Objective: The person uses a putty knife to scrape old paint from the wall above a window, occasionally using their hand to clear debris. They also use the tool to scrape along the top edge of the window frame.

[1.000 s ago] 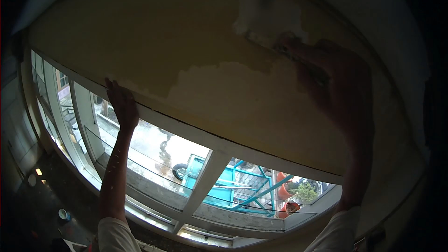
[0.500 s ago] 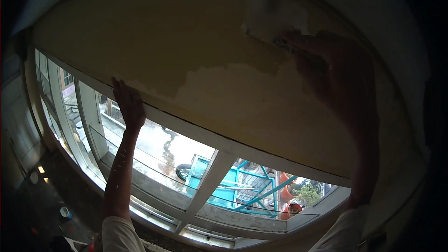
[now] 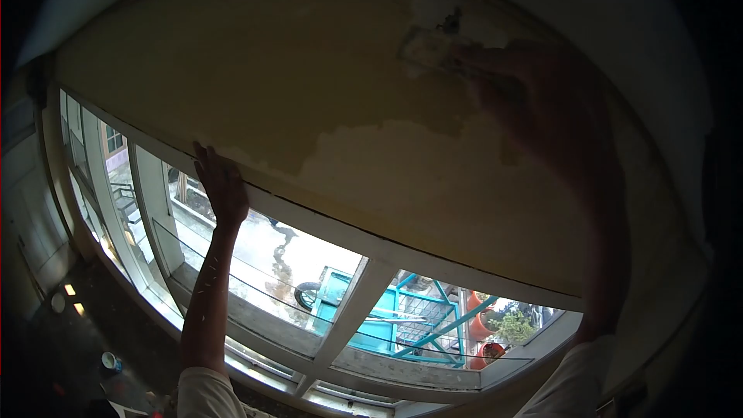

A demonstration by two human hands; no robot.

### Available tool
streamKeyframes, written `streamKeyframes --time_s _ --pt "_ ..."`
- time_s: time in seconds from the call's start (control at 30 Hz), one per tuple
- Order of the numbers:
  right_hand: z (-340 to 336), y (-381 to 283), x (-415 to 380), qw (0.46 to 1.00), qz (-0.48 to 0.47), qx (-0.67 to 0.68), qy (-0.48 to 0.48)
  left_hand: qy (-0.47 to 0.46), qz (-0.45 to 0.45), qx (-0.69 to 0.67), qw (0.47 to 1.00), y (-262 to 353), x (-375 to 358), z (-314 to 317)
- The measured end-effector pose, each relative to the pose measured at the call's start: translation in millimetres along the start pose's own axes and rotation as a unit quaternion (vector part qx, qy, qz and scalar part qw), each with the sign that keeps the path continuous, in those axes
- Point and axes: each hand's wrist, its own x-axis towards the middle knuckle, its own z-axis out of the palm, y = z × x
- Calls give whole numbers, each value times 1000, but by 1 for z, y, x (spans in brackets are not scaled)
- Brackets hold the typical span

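Yellowed wall [image 3: 255, 70] above a window frame [image 3: 364, 244] fills the view. A putty knife [image 3: 426, 50] is gripped in the closed right hand [image 3: 534, 101] at upper right. The left hand [image 3: 222, 186], fingers extended, is pressed flat against the frame's top edge.

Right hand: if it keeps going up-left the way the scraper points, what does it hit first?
Probably just more wall: the right hand presses the scraper flat against it, with the white patch ahead. Depth is unclear.

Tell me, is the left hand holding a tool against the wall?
No, the left hand lies bare and open on the top of the window frame, with no tool in it.
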Motion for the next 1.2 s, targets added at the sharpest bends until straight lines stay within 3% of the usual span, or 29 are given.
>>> streamKeyframes --time_s 0.27,0.33,0.47,0.63,1.2 --pt "1 -2 6 1000 14 -9 15 4 5 0 1000 0 -3 1" --pt "0 5 7 998 6 46 32 3 1 0 1000 -2 -3 1" --pt "-4 -10 10 998 64 7 -21 6 -1 0 1000 0 -3 1" --pt "13 -3 8 997 13 16 77 4 1 2 1000 -3 -5 1" --pt "31 -35 15 989 57 -74 118 -10 -7 -3 1000 1 -6 1"
